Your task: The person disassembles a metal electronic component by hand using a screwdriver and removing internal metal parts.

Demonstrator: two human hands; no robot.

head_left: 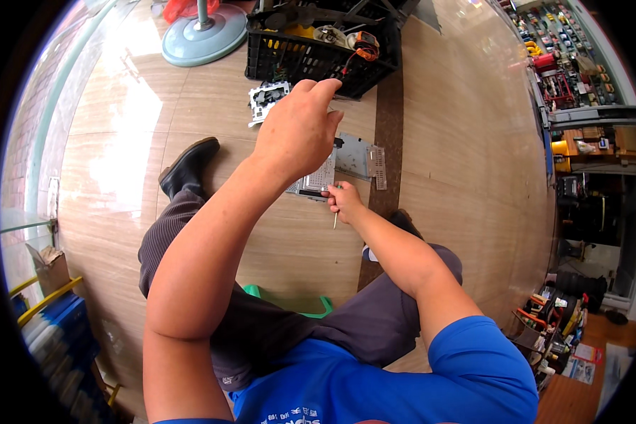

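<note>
My left hand (298, 128) is raised over the floor, thumb and forefinger apart, with nothing visible between them; its other fingers are partly hidden. Below it lies a perforated silver metal case (324, 174), partly covered by the hand. At the near edge of this case, my right hand (345, 201) is closed around a slim screwdriver (335, 222), whose thin shaft points back toward me. Those fingertips touch or nearly touch the case. A flat grey metal panel (355, 157) with a perforated end strip (378, 168) lies just right of it.
Beyond the left hand sits a white-framed part with dark pieces (263, 100). A black crate (318, 60) of tools, with an orange meter (366, 45), stands behind. A round pale-blue base (203, 37) is far left. A green stool (321, 307) is beneath me; crowded shelves (565, 60) line the right.
</note>
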